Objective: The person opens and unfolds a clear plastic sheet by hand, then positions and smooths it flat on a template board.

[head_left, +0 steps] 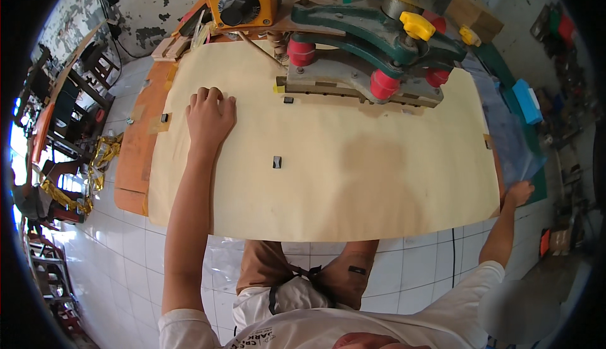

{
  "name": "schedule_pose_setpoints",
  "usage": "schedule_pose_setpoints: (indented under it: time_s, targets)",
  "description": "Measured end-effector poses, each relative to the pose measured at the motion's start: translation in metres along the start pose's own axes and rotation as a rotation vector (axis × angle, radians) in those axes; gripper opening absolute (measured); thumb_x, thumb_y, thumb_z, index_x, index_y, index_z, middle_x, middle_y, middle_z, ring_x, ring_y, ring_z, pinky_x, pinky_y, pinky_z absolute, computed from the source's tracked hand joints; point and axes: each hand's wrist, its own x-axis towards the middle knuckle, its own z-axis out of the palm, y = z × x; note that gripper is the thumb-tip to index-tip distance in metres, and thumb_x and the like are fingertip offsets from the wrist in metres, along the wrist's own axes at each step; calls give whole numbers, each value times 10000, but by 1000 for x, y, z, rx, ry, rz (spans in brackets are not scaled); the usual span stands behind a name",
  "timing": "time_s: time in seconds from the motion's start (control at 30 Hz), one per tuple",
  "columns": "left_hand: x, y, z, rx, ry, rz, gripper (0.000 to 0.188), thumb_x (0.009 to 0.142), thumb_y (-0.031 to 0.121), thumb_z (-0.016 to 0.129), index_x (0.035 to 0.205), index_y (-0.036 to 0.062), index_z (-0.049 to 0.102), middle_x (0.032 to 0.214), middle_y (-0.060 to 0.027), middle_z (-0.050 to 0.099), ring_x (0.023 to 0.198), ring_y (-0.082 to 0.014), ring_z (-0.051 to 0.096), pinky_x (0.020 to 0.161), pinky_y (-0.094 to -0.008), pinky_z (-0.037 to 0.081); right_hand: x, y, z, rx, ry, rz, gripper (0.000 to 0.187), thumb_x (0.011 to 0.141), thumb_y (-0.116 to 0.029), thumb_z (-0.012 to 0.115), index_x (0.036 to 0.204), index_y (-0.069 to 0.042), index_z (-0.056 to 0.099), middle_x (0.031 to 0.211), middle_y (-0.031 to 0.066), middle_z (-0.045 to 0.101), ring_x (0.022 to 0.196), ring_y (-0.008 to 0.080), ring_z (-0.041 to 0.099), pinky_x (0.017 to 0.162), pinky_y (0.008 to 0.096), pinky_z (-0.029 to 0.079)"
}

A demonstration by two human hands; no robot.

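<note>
With the left hand (210, 117) spread open and flat on the cream-covered desk (353, 178), the right hand (519, 192) pinches the clear blue plastic sheet (505, 134) at the desk's right edge, which is best drawn over slowly, kept taut and unwrinkled

You are working in bright, even daylight. The strongest light comes from your far left, where an opening blows out to white-blue glare at the picture's rim. The tan sheet (328, 172) on the table is evenly lit, with only a faint darker patch right of its middle. Your left hand (209, 117) casts a thin, soft shadow; the green machine head (372, 36) throws a narrow one along its base. The middle is sharp. Toward the rim, straight edges bow strongly, the floor tiles (126, 248) curve, detail smears, and the corners fall to black.
</note>
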Motion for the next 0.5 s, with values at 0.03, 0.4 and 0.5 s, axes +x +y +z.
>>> schedule_pose_setpoints:
  time_s: [0.03,0.4,0.5]
  targets:
    - [0,-1,0,3,-3,-1,212,854,290,655,896,85,621,973,-71,599,960,-291,572,799,-444,433,-2,-1,-2,-29,-25,-34,218,930,-104,536,1057,50,624,1092,220,598,943,357,680,761,449,599]
    - [0,-1,0,10,-6,-2,211,850,286,655,897,82,628,978,-79,601,964,-294,576,795,-447,436,2,1,5,54,-42,48,234,949,-106,494,1084,43,613,1112,210,593,947,358,679,761,444,605]
    - [0,-1,-2,10,-5,-2,211,849,285,655,898,81,629,978,-79,602,964,-294,576,797,-446,434,-2,-2,-3,-61,-23,-39,237,946,-97,496,1111,41,596,1122,215,587,955,367,676,766,447,603]
